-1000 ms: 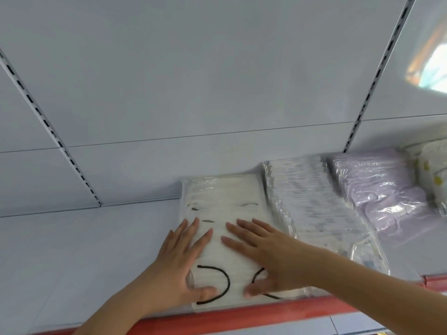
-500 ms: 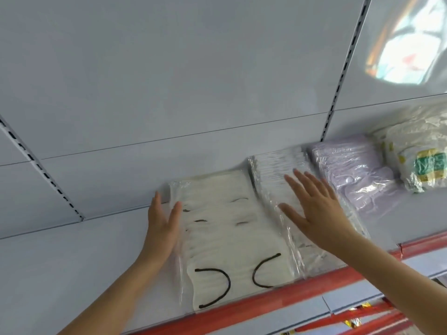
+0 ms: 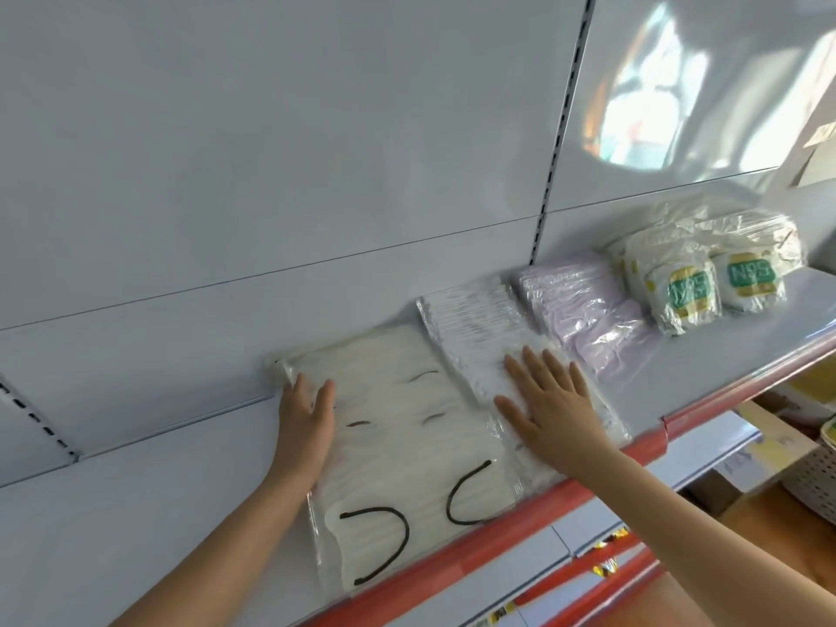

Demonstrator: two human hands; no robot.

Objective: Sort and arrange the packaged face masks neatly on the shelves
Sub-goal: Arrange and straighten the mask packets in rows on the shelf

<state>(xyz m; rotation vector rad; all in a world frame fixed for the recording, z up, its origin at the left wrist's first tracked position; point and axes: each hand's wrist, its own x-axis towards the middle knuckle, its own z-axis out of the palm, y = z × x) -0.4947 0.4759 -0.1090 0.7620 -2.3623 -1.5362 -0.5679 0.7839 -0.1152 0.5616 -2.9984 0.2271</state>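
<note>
Now the right hand has shifted off the cream pack onto the white pack beside it, fingers flat; the left hand, also flat-fingered, squares the cream pack's far edge, so that row looks nearly tidy.

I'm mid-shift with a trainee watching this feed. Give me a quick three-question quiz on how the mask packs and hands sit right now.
1. True or false: the right hand lies flat on the clear-wrapped row of white masks.
2. Which pack does the left hand touch?
A. the lilac plastic-wrapped mask pack
B. the cream mask pack with black ear loops
C. the green-labelled N95 bags
3. Fill in: the shelf's front edge strip is coloured ____.

Key: 1 true; 2 B, along its left edge; 3 red.
</note>
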